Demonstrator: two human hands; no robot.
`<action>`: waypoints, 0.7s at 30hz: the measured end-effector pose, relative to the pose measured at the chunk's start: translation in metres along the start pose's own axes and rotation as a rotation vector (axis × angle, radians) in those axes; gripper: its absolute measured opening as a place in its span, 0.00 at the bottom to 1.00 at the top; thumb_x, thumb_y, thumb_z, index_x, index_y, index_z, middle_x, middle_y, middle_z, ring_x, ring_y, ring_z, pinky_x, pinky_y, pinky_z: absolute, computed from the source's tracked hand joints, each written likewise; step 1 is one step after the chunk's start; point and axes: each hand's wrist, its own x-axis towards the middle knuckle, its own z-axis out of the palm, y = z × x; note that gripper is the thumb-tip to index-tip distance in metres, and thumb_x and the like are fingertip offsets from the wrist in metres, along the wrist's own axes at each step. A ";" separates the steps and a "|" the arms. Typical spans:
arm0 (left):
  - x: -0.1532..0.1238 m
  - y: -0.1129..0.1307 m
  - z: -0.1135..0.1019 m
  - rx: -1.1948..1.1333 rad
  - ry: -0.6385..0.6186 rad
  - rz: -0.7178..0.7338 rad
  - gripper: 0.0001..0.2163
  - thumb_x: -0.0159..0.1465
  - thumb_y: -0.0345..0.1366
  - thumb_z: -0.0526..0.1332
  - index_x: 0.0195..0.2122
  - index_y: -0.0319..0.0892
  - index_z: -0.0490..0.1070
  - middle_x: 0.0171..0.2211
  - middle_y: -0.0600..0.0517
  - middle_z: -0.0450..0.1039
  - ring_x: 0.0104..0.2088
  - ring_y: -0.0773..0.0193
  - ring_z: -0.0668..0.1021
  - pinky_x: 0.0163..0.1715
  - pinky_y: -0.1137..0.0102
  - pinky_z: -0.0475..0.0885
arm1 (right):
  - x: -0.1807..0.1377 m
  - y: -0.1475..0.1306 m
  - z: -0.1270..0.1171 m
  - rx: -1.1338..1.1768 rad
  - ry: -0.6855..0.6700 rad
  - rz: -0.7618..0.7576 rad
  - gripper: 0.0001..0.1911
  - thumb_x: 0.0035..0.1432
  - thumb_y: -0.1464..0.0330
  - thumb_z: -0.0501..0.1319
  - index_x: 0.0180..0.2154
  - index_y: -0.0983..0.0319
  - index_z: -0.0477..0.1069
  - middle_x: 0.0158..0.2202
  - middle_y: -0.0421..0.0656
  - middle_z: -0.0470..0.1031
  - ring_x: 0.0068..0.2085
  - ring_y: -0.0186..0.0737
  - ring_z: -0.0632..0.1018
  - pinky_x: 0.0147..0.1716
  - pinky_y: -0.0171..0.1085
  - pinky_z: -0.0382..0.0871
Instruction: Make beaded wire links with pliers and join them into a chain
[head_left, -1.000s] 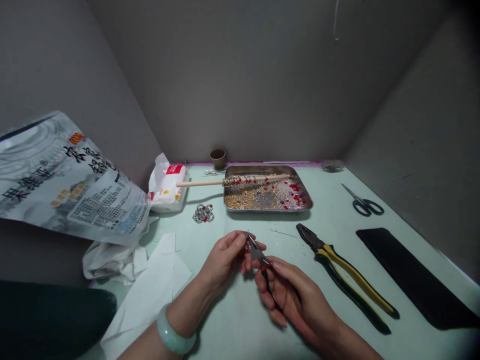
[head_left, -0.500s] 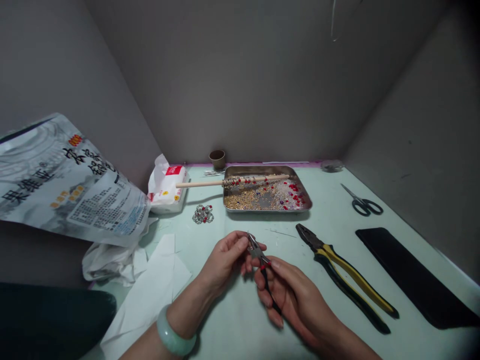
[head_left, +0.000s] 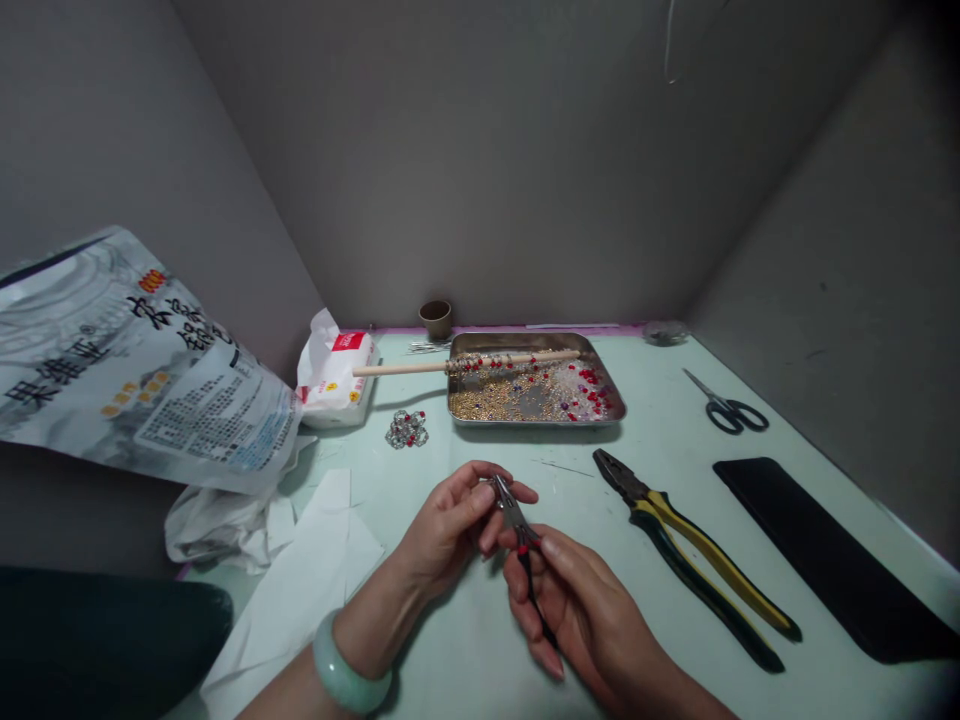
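My right hand (head_left: 577, 605) is closed around the handles of small red-and-black pliers (head_left: 517, 530). Their jaws point up and left to the fingertips of my left hand (head_left: 454, 520). My left hand pinches something tiny at the pliers' tip; it is too small to name. A pale green bangle (head_left: 346, 668) sits on my left wrist. Both hands hover low over the pale green tabletop (head_left: 660, 440), near its front middle.
A metal tray (head_left: 611, 385) of gold and red beads stands behind my hands, with a beaded wooden stick (head_left: 405, 367) across it. Yellow-handled pliers (head_left: 697, 555), scissors (head_left: 726, 408) and a black case (head_left: 825, 555) lie right. A bead cluster (head_left: 406, 428), tissue pack (head_left: 336, 378), printed bag (head_left: 135, 370) and white paper (head_left: 300, 590) lie left.
Both hands have shifted slightly toward me and the right hand has tilted the small pliers a little. Everything else on the table has stayed put.
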 end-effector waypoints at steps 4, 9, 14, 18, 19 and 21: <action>-0.003 0.002 -0.002 -0.026 -0.053 -0.006 0.11 0.62 0.36 0.60 0.45 0.39 0.69 0.42 0.43 0.74 0.18 0.79 0.64 0.21 0.75 0.61 | -0.001 0.003 -0.005 -0.091 -0.004 -0.033 0.15 0.63 0.60 0.53 0.43 0.64 0.68 0.28 0.42 0.66 0.22 0.30 0.66 0.12 0.26 0.56; -0.004 0.004 -0.004 0.045 -0.071 0.011 0.11 0.61 0.35 0.61 0.45 0.40 0.71 0.44 0.44 0.72 0.20 0.78 0.65 0.22 0.75 0.64 | -0.005 0.003 -0.007 -0.385 0.024 -0.110 0.17 0.64 0.59 0.52 0.46 0.63 0.68 0.29 0.41 0.66 0.24 0.30 0.66 0.16 0.28 0.58; -0.003 0.005 -0.004 0.104 -0.035 0.060 0.09 0.61 0.34 0.62 0.42 0.41 0.70 0.47 0.45 0.71 0.20 0.79 0.67 0.22 0.76 0.64 | -0.006 0.001 -0.008 -0.500 0.030 -0.143 0.19 0.64 0.57 0.51 0.48 0.63 0.68 0.30 0.43 0.66 0.26 0.32 0.67 0.19 0.31 0.60; -0.003 0.005 -0.004 0.129 -0.003 0.085 0.09 0.59 0.34 0.63 0.40 0.41 0.70 0.44 0.47 0.72 0.20 0.78 0.69 0.20 0.77 0.65 | -0.007 0.004 -0.011 -0.570 0.053 -0.164 0.18 0.65 0.58 0.51 0.49 0.61 0.68 0.31 0.43 0.68 0.26 0.33 0.67 0.21 0.32 0.59; -0.003 0.005 -0.004 0.128 -0.004 0.092 0.09 0.59 0.34 0.64 0.40 0.41 0.69 0.42 0.48 0.73 0.20 0.77 0.70 0.19 0.78 0.64 | -0.008 0.005 -0.011 -0.600 0.061 -0.180 0.18 0.65 0.59 0.51 0.49 0.60 0.68 0.32 0.43 0.68 0.27 0.33 0.67 0.22 0.32 0.59; -0.003 0.006 -0.003 0.126 -0.007 0.099 0.09 0.58 0.34 0.65 0.39 0.41 0.68 0.39 0.49 0.73 0.20 0.77 0.71 0.18 0.78 0.64 | -0.009 0.006 -0.013 -0.672 0.076 -0.228 0.16 0.65 0.60 0.51 0.50 0.59 0.68 0.32 0.43 0.69 0.28 0.35 0.67 0.24 0.33 0.60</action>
